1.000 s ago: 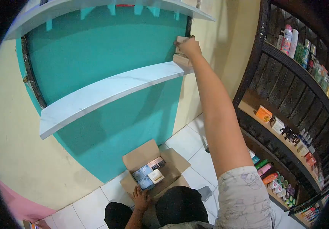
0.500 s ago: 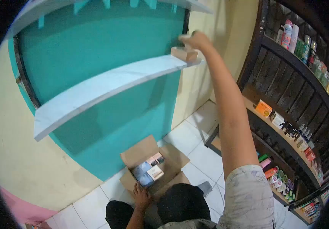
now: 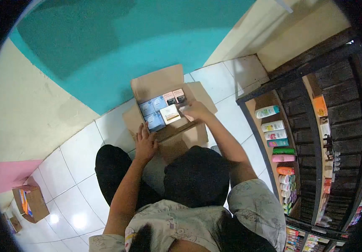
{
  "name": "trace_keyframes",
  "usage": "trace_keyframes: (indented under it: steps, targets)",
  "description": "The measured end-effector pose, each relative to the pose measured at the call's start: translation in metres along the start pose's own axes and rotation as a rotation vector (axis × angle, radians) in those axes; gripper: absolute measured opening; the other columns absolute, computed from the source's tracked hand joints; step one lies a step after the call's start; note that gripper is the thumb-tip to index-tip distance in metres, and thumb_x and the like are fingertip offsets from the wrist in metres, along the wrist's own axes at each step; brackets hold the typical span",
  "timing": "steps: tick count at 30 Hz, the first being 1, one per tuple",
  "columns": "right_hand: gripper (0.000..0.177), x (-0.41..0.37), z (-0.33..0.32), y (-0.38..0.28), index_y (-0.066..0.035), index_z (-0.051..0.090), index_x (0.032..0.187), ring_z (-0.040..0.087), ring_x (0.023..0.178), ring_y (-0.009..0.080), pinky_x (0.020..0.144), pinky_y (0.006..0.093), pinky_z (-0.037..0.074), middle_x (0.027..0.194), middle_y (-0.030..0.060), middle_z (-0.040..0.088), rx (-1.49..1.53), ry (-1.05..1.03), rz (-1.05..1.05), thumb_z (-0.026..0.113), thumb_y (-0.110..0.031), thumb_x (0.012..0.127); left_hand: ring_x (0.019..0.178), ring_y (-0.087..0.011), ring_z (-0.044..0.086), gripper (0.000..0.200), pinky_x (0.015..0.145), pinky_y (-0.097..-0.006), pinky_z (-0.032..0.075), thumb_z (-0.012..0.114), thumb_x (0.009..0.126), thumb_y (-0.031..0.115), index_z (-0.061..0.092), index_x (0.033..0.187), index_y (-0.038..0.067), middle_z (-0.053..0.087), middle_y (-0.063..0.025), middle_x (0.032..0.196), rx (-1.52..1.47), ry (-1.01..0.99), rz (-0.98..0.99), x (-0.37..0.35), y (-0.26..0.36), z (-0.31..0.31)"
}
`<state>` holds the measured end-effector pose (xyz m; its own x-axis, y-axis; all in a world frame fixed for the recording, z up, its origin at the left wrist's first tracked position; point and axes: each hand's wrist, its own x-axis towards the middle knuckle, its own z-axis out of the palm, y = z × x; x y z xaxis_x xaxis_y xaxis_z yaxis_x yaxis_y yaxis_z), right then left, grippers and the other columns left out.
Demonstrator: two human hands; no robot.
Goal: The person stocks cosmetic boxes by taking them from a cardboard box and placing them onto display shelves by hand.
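An open cardboard box [image 3: 156, 82] stands on the floor in front of my knees. Packed in it are several small blue cartons [image 3: 154, 120], two peach-and-black cartons [image 3: 179, 95] at the back and a white carton [image 3: 170, 114]. My left hand [image 3: 146, 142] rests at the near left rim, fingers spread, tips by the closest blue carton. On the opposite side my right hand [image 3: 197, 111] reaches in, its fingers bent together at a small pale thing just right of the white carton. That thing is mostly hidden and blurred.
To the right stands a dark wooden shelf unit [image 3: 254, 138] with bottles [image 3: 274, 125], tubes and an orange carton [image 3: 320, 106]. A teal wall [image 3: 160, 38] rises beyond the box. Another small cardboard box [image 3: 35, 204] sits on the white tiled floor [image 3: 69, 166] at far left.
My right hand has come down from the wall shelf, where a small carton stood beneath it, into the cardboard box. My view has tilted down. My left hand stays at the box's rim.
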<state>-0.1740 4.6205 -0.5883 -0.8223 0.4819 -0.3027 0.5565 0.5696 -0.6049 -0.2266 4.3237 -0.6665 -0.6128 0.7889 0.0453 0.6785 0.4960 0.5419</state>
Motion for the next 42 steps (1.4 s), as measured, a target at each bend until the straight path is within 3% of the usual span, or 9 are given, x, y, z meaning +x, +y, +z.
trace_keyframes:
  steps: [7,10,13,19,22,28,31,34,42]
  targets:
    - [0.068,0.016,0.051,0.014,0.012,0.051,0.114,0.062,0.091,0.0424,0.080,0.0454,0.051,0.098,0.0295,0.062,-0.274,0.273,-0.019,0.064,-0.045,0.080,0.139,-0.0418,0.017,0.035,0.111,-0.0571,0.018,0.057,0.082,0.018,0.063,0.116,0.010,0.020,-0.0161,0.152,-0.041,0.006,-0.021,0.002,0.005,-0.001]
    - [0.069,0.009,0.068,0.005,0.007,0.048,0.120,0.060,0.099,0.0424,0.082,0.0472,0.050,0.110,0.0277,0.058,-0.456,0.248,0.052,0.066,-0.045,0.079,0.139,-0.0418,0.017,0.035,0.111,-0.0576,0.018,0.058,0.081,0.017,0.063,0.115,0.009,0.020,-0.0161,0.152,-0.034,0.002,-0.025,0.002,0.005,-0.001]
    - [0.066,0.000,0.074,-0.004,0.003,0.050,0.120,0.052,0.113,0.0399,0.088,0.0464,0.048,0.121,0.0250,0.052,-0.630,0.466,-0.022,0.068,-0.043,0.077,0.138,-0.0419,0.017,0.033,0.110,-0.0584,0.018,0.058,0.081,0.017,0.064,0.112,0.008,0.021,-0.0163,0.151,-0.034,0.008,-0.029,0.002,0.005,-0.003]
    - [0.055,0.000,0.063,-0.007,-0.001,0.053,0.117,0.043,0.119,0.0354,0.096,0.0447,0.040,0.127,0.0188,0.048,-0.675,0.313,-0.005,0.067,-0.038,0.080,0.138,-0.0425,0.017,0.030,0.109,-0.0604,0.020,0.058,0.081,0.017,0.064,0.109,0.007,0.024,-0.0168,0.150,-0.028,0.012,-0.010,0.002,0.008,-0.009]
    - [0.044,0.005,0.073,0.009,-0.001,0.056,0.112,0.044,0.119,0.0369,0.098,0.0458,0.039,0.128,0.0190,0.047,-0.677,0.416,-0.168,0.064,-0.034,0.083,0.138,-0.0425,0.018,0.029,0.108,-0.0606,0.020,0.058,0.081,0.017,0.064,0.108,0.007,0.025,-0.0164,0.149,-0.044,0.036,0.006,0.002,0.005,-0.006]
    - [0.034,-0.004,0.074,0.047,-0.004,0.056,0.117,0.043,0.121,0.0424,0.100,0.0485,0.038,0.138,0.0204,0.041,-0.355,-0.001,-0.196,0.054,-0.022,0.087,0.138,-0.0418,0.019,0.030,0.108,-0.0603,0.020,0.059,0.082,0.019,0.064,0.109,0.008,0.025,-0.0152,0.150,-0.021,0.036,0.004,0.002,0.006,-0.007]
    - [0.046,-0.007,0.084,0.046,-0.004,0.052,0.126,0.045,0.121,0.0452,0.103,0.0441,0.038,0.143,0.0250,0.035,-0.545,-0.062,-0.062,0.053,-0.006,0.080,0.138,-0.0418,0.018,0.031,0.109,-0.0598,0.018,0.059,0.081,0.019,0.064,0.110,0.009,0.024,-0.0145,0.150,-0.009,0.014,-0.012,0.001,0.007,-0.007]
    - [0.061,-0.010,0.091,0.045,-0.007,0.040,0.138,0.036,0.130,0.0448,0.106,0.0432,0.035,0.147,0.0262,0.027,-0.689,0.200,-0.279,0.053,-0.004,0.078,0.139,-0.0417,0.017,0.032,0.109,-0.0598,0.017,0.059,0.081,0.020,0.064,0.111,0.009,0.023,-0.0140,0.151,-0.021,0.017,-0.015,0.001,0.006,-0.005]
    - [0.052,-0.002,0.086,0.045,-0.006,0.040,0.138,0.035,0.129,0.0477,0.109,0.0461,0.032,0.146,0.0277,0.028,-0.542,-0.113,-0.139,0.045,-0.019,0.089,0.139,-0.0442,0.013,0.035,0.112,-0.0564,0.017,0.057,0.083,0.017,0.062,0.116,0.006,0.020,-0.0176,0.151,-0.005,-0.050,-0.042,0.001,0.008,-0.010]
